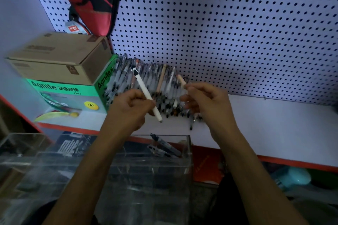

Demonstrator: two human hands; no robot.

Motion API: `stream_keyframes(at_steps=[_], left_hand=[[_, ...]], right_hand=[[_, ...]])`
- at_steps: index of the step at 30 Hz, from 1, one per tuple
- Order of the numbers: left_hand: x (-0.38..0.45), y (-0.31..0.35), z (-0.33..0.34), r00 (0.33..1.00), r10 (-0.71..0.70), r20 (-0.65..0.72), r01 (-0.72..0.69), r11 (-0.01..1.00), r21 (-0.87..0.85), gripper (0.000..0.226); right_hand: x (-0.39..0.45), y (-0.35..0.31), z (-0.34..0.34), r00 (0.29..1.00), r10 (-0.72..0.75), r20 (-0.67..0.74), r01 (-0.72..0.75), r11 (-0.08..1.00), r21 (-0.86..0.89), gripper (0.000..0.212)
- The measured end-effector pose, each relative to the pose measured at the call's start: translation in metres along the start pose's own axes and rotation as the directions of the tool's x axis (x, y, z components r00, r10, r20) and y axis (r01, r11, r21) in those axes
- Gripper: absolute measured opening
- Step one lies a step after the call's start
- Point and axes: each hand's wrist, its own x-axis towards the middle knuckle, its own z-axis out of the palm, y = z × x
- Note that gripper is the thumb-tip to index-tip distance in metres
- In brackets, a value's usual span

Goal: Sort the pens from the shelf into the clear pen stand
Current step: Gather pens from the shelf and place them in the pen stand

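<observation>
Left hand (131, 109) pinches white pen (146, 95) below mid-barrel; right hand (206, 100) grips peach pen (181, 80) (light, stiff, likely slick).

Up at eleven o'clock hangs a red bag (95, 0) on the dotted pegboard (228, 29). At nine o'clock, a brown carton (60, 56) sits atop a green box (73, 97) (lettered "Agnite"). Four o'clock: something teal (292, 179), blurred.

Glossy clear plastic pen stand (186, 144); matt cardboard box (60, 55); perforated board (228, 29).
</observation>
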Motion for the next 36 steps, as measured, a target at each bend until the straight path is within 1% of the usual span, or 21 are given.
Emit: stream_keyframes(at_steps=[1, 3, 5, 7, 8, 11, 15, 19, 22, 24, 26, 28, 30, 32, 36], left_hand=[[-0.003, -0.001, 0.000, 0.999, 0.017, 0.035, -0.018, 0.999, 0.029, 0.011], [-0.011, -0.005, 0.002, 0.992, 0.034, 0.123, -0.052, 0.988, 0.143, 0.009], [-0.020, -0.013, 0.003, 0.984, 0.044, 0.173, -0.090, 0.960, 0.264, 0.010], [-0.024, -0.020, 0.003, 0.978, 0.058, 0.199, -0.121, 0.939, 0.322, 0.013], [-0.025, -0.022, 0.003, 0.973, 0.069, 0.222, -0.143, 0.931, 0.336, 0.012], [-0.026, -0.025, 0.004, 0.956, 0.093, 0.279, -0.195, 0.910, 0.366, 0.011], [-0.027, -0.026, 0.008, 0.955, 0.108, 0.276, -0.223, 0.875, 0.429, 0.013], [-0.025, -0.028, 0.006, 0.955, 0.108, 0.277, -0.217, 0.888, 0.404, 0.014], [-0.025, -0.028, 0.006, 0.950, 0.132, 0.283, -0.239, 0.891, 0.387, 0.016], [-0.025, -0.029, 0.007, 0.950, 0.151, 0.271, -0.248, 0.896, 0.369, 0.018], [-0.024, -0.030, 0.007, 0.954, 0.188, 0.234, -0.265, 0.893, 0.363, 0.019], [-0.025, -0.031, 0.007, 0.946, 0.282, 0.162, -0.324, 0.862, 0.389, 0.017], [-0.026, -0.029, 0.007, 0.910, 0.402, 0.097, -0.402, 0.805, 0.436, 0.014], [-0.027, -0.027, 0.005, 0.875, 0.481, 0.062, -0.452, 0.764, 0.460, 0.015], [-0.024, -0.023, 0.001, 0.816, 0.574, 0.077, -0.514, 0.657, 0.552, 0.012]], right_hand=[[-0.005, -0.003, 0.000, 0.998, 0.055, 0.041, -0.058, 0.996, 0.061, 0.014], [-0.015, -0.005, -0.002, 0.983, 0.149, 0.106, -0.164, 0.975, 0.149, 0.009], [-0.024, -0.004, -0.005, 0.961, 0.227, 0.156, -0.257, 0.943, 0.210, 0.017], [-0.033, -0.002, -0.011, 0.938, 0.278, 0.207, -0.317, 0.930, 0.187, 0.029], [-0.036, -0.003, -0.013, 0.930, 0.288, 0.227, -0.322, 0.939, 0.125, 0.031], [-0.042, -0.003, -0.017, 0.913, 0.281, 0.296, -0.255, 0.959, -0.123, 0.018], [-0.043, 0.003, -0.019, 0.873, 0.313, 0.373, -0.214, 0.935, -0.284, 0.012], [-0.041, 0.012, -0.022, 0.910, 0.239, 0.340, -0.069, 0.894, -0.443, 0.011], [-0.041, 0.015, -0.019, 0.923, 0.187, 0.335, 0.007, 0.864, -0.503, 0.013], [-0.041, 0.015, -0.016, 0.923, 0.173, 0.343, 0.029, 0.859, -0.511, 0.017], [-0.041, 0.013, -0.014, 0.914, 0.179, 0.364, 0.020, 0.877, -0.480, 0.023], [-0.042, 0.011, -0.014, 0.904, 0.181, 0.387, 0.010, 0.897, -0.443, 0.030], [-0.042, 0.009, -0.014, 0.906, 0.158, 0.392, 0.015, 0.915, -0.404, 0.035], [-0.042, 0.010, -0.015, 0.928, 0.113, 0.354, 0.023, 0.933, -0.359, 0.034], [-0.037, 0.010, -0.028, 0.985, 0.050, 0.168, -0.003, 0.963, -0.269, 0.022]])
